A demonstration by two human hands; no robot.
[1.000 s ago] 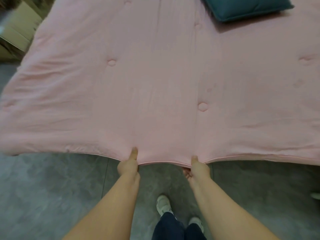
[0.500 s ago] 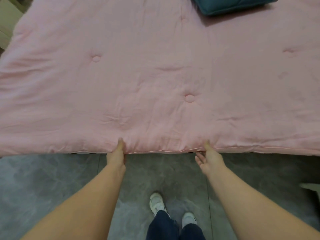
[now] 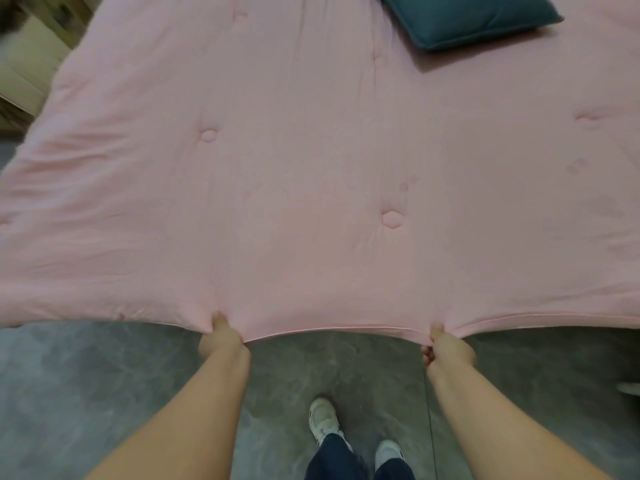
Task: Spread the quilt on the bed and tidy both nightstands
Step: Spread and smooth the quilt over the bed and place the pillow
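Note:
A pink tufted quilt (image 3: pixel 311 168) lies spread over the bed and fills most of the head view. Its near hem hangs above the floor in front of me. My left hand (image 3: pixel 221 336) pinches the hem left of centre, thumb on top. My right hand (image 3: pixel 448 348) grips the hem further right, fingers curled under the edge. The hem sags slightly between the two hands. No nightstand top shows clearly.
A dark teal pillow (image 3: pixel 474 19) lies on the quilt at the far right. Light wooden furniture (image 3: pixel 27 64) stands past the bed's far left corner. Grey stone-look floor (image 3: pixel 104 375) lies under me, with my white shoes (image 3: pixel 323 419) close to the bed.
Half a second ago the hem lay low and my right hand was loosening. Now both hands grip the hem, held raised and taut, spaced wider than one second ago.

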